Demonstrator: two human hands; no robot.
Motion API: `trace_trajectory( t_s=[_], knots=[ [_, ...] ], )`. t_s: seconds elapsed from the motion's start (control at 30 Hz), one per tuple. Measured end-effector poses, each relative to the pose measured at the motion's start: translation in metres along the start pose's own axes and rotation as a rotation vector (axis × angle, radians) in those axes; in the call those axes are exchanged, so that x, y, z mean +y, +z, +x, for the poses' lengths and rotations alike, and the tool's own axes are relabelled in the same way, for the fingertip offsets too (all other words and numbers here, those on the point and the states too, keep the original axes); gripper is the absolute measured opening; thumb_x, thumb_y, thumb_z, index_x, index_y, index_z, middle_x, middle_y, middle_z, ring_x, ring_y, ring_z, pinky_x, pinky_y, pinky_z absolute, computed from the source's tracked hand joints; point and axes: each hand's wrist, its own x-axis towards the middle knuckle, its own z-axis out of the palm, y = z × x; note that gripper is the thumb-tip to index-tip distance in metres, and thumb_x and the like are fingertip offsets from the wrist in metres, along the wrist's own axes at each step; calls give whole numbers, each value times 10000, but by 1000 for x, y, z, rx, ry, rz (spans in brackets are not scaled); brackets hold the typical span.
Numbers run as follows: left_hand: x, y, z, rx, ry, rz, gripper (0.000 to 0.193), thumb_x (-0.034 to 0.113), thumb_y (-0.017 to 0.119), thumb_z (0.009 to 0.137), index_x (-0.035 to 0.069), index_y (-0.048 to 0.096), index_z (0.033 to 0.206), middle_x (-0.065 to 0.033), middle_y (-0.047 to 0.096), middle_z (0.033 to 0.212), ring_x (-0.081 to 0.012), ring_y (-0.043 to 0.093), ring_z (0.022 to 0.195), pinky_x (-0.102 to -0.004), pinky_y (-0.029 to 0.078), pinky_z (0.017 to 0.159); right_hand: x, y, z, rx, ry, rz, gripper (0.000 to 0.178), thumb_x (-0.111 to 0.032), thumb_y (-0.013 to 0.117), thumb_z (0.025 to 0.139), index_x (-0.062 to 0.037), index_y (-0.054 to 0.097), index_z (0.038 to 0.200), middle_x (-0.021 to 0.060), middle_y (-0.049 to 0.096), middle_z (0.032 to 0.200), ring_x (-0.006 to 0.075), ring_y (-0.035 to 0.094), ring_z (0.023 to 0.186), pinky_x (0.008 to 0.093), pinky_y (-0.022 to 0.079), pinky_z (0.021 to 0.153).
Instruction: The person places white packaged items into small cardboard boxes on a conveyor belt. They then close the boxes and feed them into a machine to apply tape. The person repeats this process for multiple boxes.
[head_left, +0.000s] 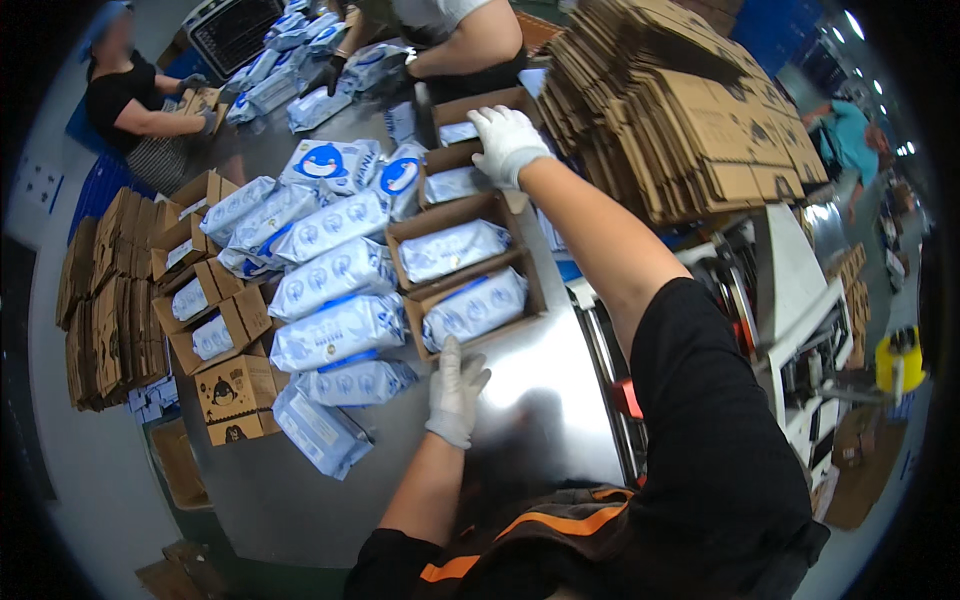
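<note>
Several open cardboard boxes (540, 290) stand in a row on a metal table, each with a white-and-blue soft wipes pack inside. My left hand (457, 398), in a white glove, is at the near end of the row. Its fingers are stretched and apart, touching the nearest box beside its pack (477, 310). My right hand (508, 145), gloved too, reaches over the far boxes with fingers spread. It rests at the right rim of a far box, and its palm partly hides the pack (455, 185) there. Neither hand grips a pack.
Loose wipes packs (335, 335) lie heaped left of the row. Beyond them stand more filled boxes (215, 335) and flattened cartons (125, 300). Tall carton stacks (690, 130) rise at the far right, above a machine (790, 290). Two people work across the table (330, 510).
</note>
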Motion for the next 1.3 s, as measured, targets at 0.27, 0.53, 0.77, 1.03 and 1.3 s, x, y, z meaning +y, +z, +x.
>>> trace_trajectory(
  t_s=[0.27,0.53,0.77,1.03,1.3],
  knots=[
    [7,21,48,71,-15,-187,837,513,611,988,-22,260,1527,-182,365,1486,-448,469,1351,-533,436,1129,-18,51,49,-537,133,-8,501,-561,624,924,-116,787,1084,149,751,1123,336,716,1044,452,546,928],
    [-47,-30,-69,34,-114,-121,653,431,528,998,50,342,1494,-161,417,1500,-382,414,1396,-589,329,1168,-25,-7,-103,-662,35,0,471,-553,540,979,-169,801,1062,147,758,1041,343,720,968,445,550,898],
    [-40,-130,-197,115,-133,46,558,421,436,1043,18,489,1425,-158,590,1357,-301,588,1246,-471,470,1078,-119,-52,-276,-724,81,216,490,-430,448,1024,-40,745,1024,212,749,982,386,719,934,472,555,877],
    [76,-276,-126,372,186,1024,628,465,558,1005,-32,559,1388,-171,694,1229,-280,666,1073,-390,498,967,-182,-103,-369,-827,47,455,489,-384,439,1013,12,630,1228,285,716,1056,427,698,1005,464,522,958],
    [26,-109,-238,296,933,1199,413,270,697,932,-3,663,1240,-217,667,1205,-349,659,1099,-424,513,982,-112,-83,-391,-629,-52,195,330,-322,655,902,-102,746,1130,188,735,1088,344,701,1041,434,531,934]
  ],
)
